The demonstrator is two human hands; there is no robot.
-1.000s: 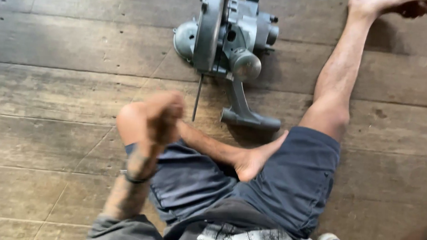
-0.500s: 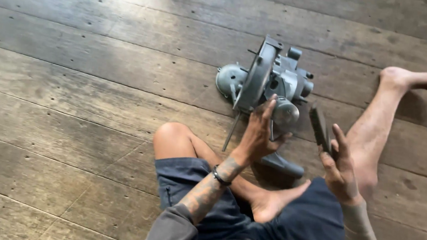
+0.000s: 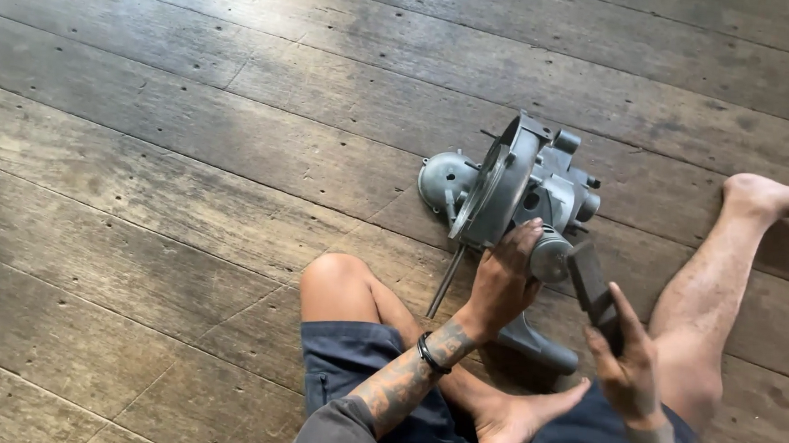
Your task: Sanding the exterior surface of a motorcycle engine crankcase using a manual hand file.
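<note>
Two hands at centre right: I brace my left hand (image 3: 500,283) flat, fingers loose, on the grey engine casing (image 3: 515,188) while my right hand (image 3: 625,365) grips the dark flat block (image 3: 591,284) squarely against it.

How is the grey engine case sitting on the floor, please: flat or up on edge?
On edge. The engine case stands with its round face sideways, steadied by the left hand on the plank floor.

The engine casing (image 3: 515,197) is dull silver-grey metal with darker grey recesses. The flat block (image 3: 594,290) is dark grey, near black. The floor (image 3: 161,162) is weathered grey-brown planks with dark nail dots. The shorts (image 3: 349,360) are navy blue. The wristband (image 3: 429,352) is black, above a dark-patterned tattooed forearm.
</note>
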